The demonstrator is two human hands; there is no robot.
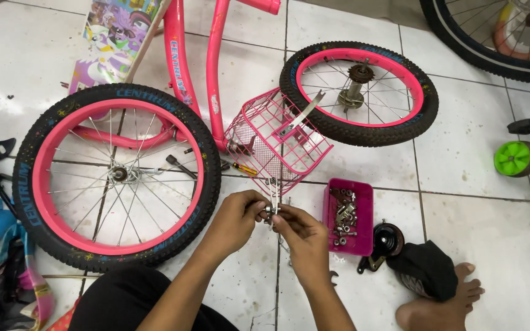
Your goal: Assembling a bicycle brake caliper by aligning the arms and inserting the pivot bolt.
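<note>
Both my hands meet over the white tile floor, pinching a small metal bracket [274,195] with a nut at its lower end. My left hand [238,216] grips it from the left, my right hand [300,235] from the right and below. Just behind the bracket stands a pink wire basket [277,140] with a silver metal strip in it. A pink tray [348,216] of bolts and nuts lies right of my hands.
A pink-rimmed wheel [116,176] lies at left under a pink bike frame [176,58]. A smaller pink wheel [359,92] lies behind the basket. A black bell [387,240], dark cloth [426,268], my bare foot [443,303], a green training wheel [513,158] and another wheel [492,37] sit at right.
</note>
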